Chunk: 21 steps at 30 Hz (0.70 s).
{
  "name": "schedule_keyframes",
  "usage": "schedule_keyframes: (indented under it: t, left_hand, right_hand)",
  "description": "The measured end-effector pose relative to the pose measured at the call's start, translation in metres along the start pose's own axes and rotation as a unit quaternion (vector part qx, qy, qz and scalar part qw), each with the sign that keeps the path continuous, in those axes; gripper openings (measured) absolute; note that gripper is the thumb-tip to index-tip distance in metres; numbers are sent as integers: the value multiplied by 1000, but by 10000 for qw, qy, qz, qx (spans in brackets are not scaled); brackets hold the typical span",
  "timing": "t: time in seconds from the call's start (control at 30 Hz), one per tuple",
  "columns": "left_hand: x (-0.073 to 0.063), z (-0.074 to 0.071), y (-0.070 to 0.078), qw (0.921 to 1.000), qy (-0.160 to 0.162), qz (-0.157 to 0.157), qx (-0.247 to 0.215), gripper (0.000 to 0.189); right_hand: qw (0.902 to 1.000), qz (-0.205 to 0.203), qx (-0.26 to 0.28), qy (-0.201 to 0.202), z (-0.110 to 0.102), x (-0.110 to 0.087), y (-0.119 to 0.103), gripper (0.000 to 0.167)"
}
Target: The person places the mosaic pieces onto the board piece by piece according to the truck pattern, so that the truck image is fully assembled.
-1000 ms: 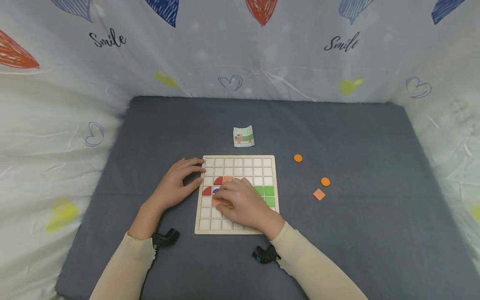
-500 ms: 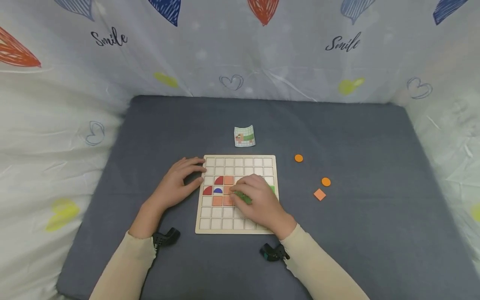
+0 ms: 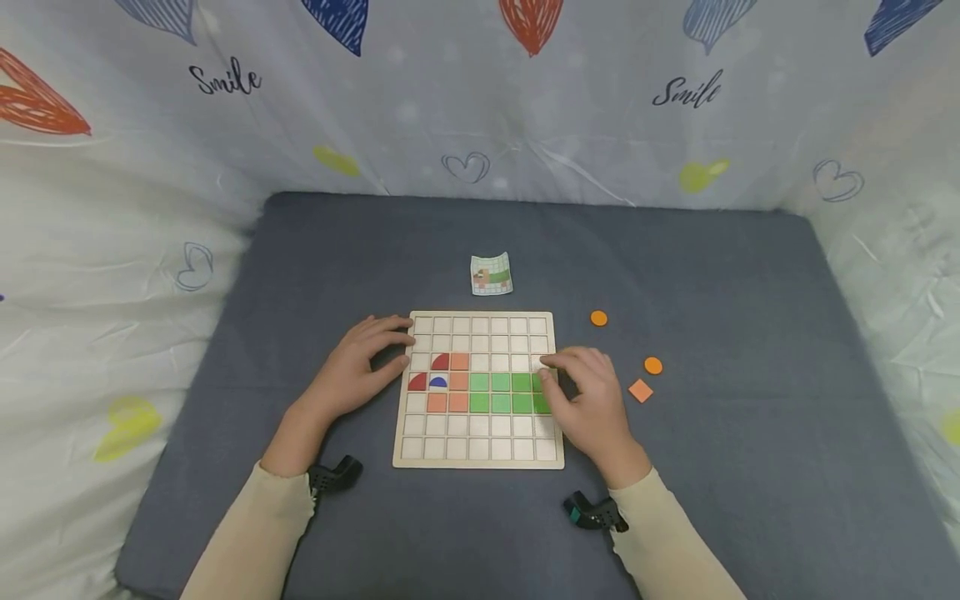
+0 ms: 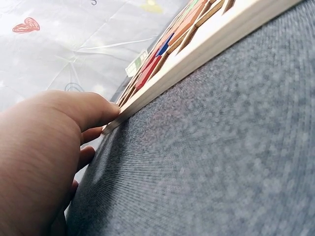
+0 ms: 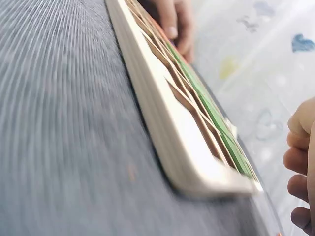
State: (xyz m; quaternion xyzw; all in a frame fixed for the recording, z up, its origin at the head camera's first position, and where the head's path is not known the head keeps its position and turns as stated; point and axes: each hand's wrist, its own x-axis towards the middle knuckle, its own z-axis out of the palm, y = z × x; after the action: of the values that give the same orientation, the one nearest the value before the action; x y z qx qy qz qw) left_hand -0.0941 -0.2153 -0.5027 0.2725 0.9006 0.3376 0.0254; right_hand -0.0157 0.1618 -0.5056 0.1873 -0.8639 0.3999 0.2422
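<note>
A wooden grid board (image 3: 480, 465) lies flat on the cloth. Some cells hold green squares (image 3: 501, 404), salmon squares (image 3: 458, 403), red quarter-circle pieces (image 3: 441, 362) and a tile with a blue half-circle (image 3: 438, 382). At the board's left edge rests my left hand (image 3: 348, 371), fingers spread; the left wrist view shows the thumb (image 4: 101, 109) touching the rim. My right hand (image 3: 592, 404) hovers at the right edge, partly covering the last green squares. Its fingers are loosely bent, and nothing shows between them; in the right wrist view these fingers (image 5: 299, 162) appear beyond the board.
Right of the board lie an orange disc (image 3: 598, 318), a second orange disc (image 3: 653, 366) and a loose salmon square (image 3: 641, 391). A small patterned card (image 3: 491, 275) stands behind the board. A printed curtain (image 3: 570, 108) encloses the dark cloth-covered table (image 3: 337, 242).
My right hand has moved rightward across the board, from the salmon pieces over the green ones to the right edge, uncovering the tiles. The left hand stays at the left edge.
</note>
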Motion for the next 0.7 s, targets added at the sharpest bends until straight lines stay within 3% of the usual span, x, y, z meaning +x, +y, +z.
schedule_keyframes:
  t: [0.37, 0.6, 0.7]
  left_hand:
    - [0, 1, 0, 9997, 126, 182, -66, 33]
    - [0, 1, 1, 9998, 115, 145, -77, 33]
    - [-1, 1, 2, 9998, 103, 124, -88, 34]
  right_hand:
    - [9948, 481, -618, 649, -38, -22, 15, 16]
    - [9885, 953, -1054, 511, -61, -37, 25, 18]
    - [9863, 1021, -1131, 631, -68, -44, 30, 17]
